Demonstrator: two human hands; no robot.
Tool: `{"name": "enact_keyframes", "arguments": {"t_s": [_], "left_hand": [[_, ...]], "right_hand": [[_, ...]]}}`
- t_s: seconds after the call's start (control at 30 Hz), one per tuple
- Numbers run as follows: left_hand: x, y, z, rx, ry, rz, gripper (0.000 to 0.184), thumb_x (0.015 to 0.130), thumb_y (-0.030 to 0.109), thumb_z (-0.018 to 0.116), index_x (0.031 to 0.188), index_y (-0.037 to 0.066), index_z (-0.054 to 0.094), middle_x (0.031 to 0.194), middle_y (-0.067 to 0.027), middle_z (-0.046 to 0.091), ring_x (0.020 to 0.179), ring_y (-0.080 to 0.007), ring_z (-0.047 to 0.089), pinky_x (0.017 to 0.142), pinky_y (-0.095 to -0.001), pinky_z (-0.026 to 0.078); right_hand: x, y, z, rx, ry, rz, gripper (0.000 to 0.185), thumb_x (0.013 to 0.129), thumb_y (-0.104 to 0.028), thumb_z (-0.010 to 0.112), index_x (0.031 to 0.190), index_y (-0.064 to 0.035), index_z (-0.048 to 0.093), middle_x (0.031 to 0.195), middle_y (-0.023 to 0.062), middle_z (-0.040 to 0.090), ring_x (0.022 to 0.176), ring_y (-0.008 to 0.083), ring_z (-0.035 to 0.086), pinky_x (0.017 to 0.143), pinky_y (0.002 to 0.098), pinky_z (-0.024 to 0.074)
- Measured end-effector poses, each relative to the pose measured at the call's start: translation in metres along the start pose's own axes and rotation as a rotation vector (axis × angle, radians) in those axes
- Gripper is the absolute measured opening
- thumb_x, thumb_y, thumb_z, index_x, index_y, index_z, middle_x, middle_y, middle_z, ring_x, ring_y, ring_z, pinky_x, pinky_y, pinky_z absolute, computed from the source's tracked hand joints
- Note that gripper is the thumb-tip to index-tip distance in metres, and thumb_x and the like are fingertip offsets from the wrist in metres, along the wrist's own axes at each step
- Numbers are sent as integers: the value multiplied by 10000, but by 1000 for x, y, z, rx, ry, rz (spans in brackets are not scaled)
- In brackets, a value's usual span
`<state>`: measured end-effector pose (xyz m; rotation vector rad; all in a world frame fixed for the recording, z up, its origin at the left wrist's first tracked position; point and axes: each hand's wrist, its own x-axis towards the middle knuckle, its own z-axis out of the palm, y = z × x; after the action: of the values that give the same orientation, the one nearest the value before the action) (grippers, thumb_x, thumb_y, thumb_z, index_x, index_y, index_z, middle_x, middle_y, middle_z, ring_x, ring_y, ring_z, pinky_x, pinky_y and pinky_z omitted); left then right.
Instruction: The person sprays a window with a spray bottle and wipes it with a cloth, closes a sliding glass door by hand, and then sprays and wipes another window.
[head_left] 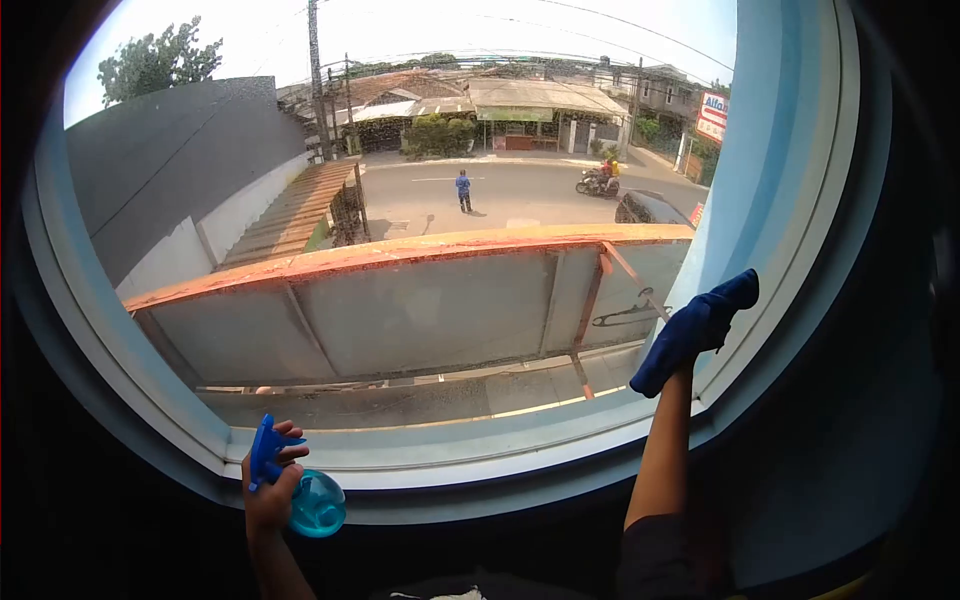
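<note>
My left hand point(268, 500) is closed round the neck of a spray bottle point(318, 505) at the lower left. The bottle has a blue trigger head and a see-through teal body with liquid inside. A dark blue cloth point(690, 335) covers my right hand, hiding its fingers. That arm reaches up to the right side of the window, where the cloth lies in front of the right window frame point(775, 230). Whether the cloth presses on the frame or the glass, I cannot tell. The window pane point(420, 320) looks speckled and dusty, mostly in its upper part.
A white sill point(480, 470) runs along the bottom of the window, below both hands. Beyond the glass are an orange-edged canopy point(430, 245), a road with a standing person point(463, 190), a motorcycle point(597, 183) and a dark car point(652, 208).
</note>
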<state>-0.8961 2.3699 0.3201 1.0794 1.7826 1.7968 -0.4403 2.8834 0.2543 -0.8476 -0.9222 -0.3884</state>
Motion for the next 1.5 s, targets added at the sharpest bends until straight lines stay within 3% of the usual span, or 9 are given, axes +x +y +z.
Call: {"name": "enact_keyframes", "arguments": {"t_s": [0.13,0.33,0.67,0.73,0.87,0.9,1.07,1.4,1.5], "left_hand": [[-17,-20,-40,-13,35,23,586,751,-14,572,1335,-24,531,1218,-175,621,1051,-271,661,926,-386,525],[-51,-66,-120,-2,58,-33,585,750,-16,580,1331,-36,520,1228,-161,614,1034,-221,651,924,-350,514],[-123,-113,-217,108,285,-228,518,791,-60,592,1304,-1,555,1237,-155,619,1012,-229,667,884,-350,543],[-132,-118,-218,93,312,-258,529,791,-66,587,1314,-1,548,1241,-157,616,1010,-229,667,890,-349,540],[-136,-126,-212,50,300,-299,556,789,-80,578,1338,-4,531,1250,-157,609,1009,-227,668,898,-340,532],[-132,-126,-212,40,292,-312,563,788,-82,578,1343,-6,527,1250,-155,608,1010,-225,667,893,-336,530],[-107,-125,-175,63,160,-287,565,788,-82,578,1346,-6,527,1250,-149,609,1008,-213,665,869,-312,522],[-42,-124,14,-72,-516,-296,556,797,-48,598,1345,5,521,1254,-137,607,1028,-231,667,829,-320,533],[-36,-113,81,-94,-654,-315,554,810,-38,613,1353,6,517,1264,-132,609,1052,-230,660,867,-340,527]], "right_hand": [[-91,-231,-16,190,-170,132,317,1046,-197,459,1331,-74,522,1220,57,627,1046,189,605,967,331,461],[-202,-508,-32,450,-536,-41,363,765,-201,651,1082,-63,542,926,81,453,820,251,462,760,423,384],[-371,-760,-25,871,-1275,-189,425,850,-10,573,1273,-42,570,1285,180,576,1222,395,523,1039,483,412],[-447,-773,-28,982,-1063,-100,441,895,7,529,1332,-43,544,1362,180,549,1289,374,495,1098,470,380],[-492,-759,-28,1310,-1555,239,410,1054,-90,348,1446,-54,461,1427,159,505,1368,297,441,1163,401,313],[-480,-743,-39,1215,-1331,-11,447,983,-22,454,1429,-41,471,1403,154,521,1362,289,447,1156,396,325],[-334,-646,-42,909,-1719,-214,656,709,-112,708,1342,-108,535,1228,138,613,1175,319,575,986,387,467],[-183,-255,-75,-53,-447,-373,145,671,-200,623,771,-100,591,778,87,517,742,329,513,725,484,375],[-122,-178,-86,-161,-460,-366,152,670,-200,626,779,-101,593,784,88,519,748,328,513,726,484,375]]}}
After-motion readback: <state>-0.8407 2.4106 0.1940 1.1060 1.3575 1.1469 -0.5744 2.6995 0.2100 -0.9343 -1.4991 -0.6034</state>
